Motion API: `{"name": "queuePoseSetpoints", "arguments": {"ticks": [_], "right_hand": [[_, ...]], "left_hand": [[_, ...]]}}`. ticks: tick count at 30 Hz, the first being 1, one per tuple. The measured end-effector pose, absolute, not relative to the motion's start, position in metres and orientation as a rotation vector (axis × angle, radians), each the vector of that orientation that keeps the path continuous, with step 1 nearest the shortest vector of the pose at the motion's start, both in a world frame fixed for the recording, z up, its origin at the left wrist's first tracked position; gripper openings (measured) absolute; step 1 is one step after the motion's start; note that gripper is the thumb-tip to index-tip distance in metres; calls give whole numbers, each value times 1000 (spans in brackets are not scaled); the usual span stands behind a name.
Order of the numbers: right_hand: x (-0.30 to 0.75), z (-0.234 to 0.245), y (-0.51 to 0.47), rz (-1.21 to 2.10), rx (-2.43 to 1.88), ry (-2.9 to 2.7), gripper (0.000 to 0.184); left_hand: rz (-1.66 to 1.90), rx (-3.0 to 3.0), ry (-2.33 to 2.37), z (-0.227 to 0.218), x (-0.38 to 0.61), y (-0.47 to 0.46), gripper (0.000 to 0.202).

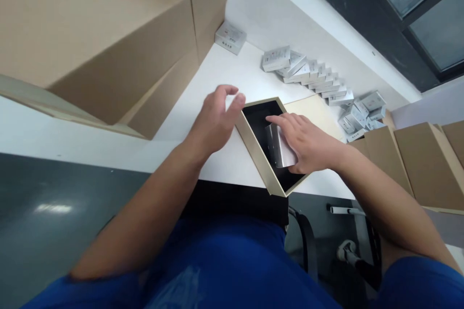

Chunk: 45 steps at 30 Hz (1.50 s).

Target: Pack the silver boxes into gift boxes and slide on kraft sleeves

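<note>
A gold-rimmed box (253,147) with a black inside lies open at the white table's near edge. My right hand (308,142) rests inside it, fingers laid over a shiny silver metal block (279,152) and pressing it down into the black lining. My left hand (215,118) is at the box's left rim, fingers curved and apart, fingertips touching the far left corner, holding nothing.
Large brown cartons (97,43) stand at the left on the white table (224,72). A row of small white boxes (311,75) runs along the back wall, one more (230,37) apart. Flat brown card pieces (416,164) lie at the right. A chair (304,241) shows below.
</note>
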State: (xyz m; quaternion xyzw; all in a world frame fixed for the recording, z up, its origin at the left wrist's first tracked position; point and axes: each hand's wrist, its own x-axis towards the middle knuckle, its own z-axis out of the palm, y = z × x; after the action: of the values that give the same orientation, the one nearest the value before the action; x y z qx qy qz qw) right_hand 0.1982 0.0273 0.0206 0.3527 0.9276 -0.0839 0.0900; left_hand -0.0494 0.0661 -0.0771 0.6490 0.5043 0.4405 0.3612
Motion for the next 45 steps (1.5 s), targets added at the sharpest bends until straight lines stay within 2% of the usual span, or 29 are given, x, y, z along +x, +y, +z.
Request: {"name": "queuePoseSetpoints", "arguments": {"ticks": [5,10,14,19,21,24,27,31,33,35,38,41,43,45], "right_hand": [[186,-14,49,-214,909,2670,119],[180,-16,68,-73,852,2867,122],[185,-10,71,118,1043,2882,118],[209,-12,67,228,1398,2729,140],[223,-6,69,232,1475,2667,142],[248,11,84,182,1616,2594,133],[268,23,114,87,1910,2524,113],[271,10,171,-65,2558,2176,84],[261,-2,199,-68,2727,2024,77],[250,-14,223,74,2709,2037,84],[239,-26,256,285,2481,2156,121],[237,-35,286,199,2276,2207,151],[238,-40,303,128,2228,2199,158],[236,-47,314,123,2244,2159,156]], "left_hand": [[688,1884,1289,-85,-45,66,49],[700,1894,1286,-82,-45,67,37],[748,1896,1285,-86,-45,67,36],[714,1882,1317,-84,-43,65,39],[693,1885,1331,-82,-43,65,39],[670,1901,1370,-80,-42,63,41],[713,1888,1401,-79,-42,61,42],[914,1694,1436,-78,-43,56,44],[983,1670,1451,-80,-43,56,43],[1007,1692,1452,-82,-44,56,41],[1000,1708,1430,-84,-43,58,39],[971,1706,1409,-84,-41,58,38],[950,1705,1401,-84,-40,58,38],[940,1701,1395,-83,-40,59,38]]}}
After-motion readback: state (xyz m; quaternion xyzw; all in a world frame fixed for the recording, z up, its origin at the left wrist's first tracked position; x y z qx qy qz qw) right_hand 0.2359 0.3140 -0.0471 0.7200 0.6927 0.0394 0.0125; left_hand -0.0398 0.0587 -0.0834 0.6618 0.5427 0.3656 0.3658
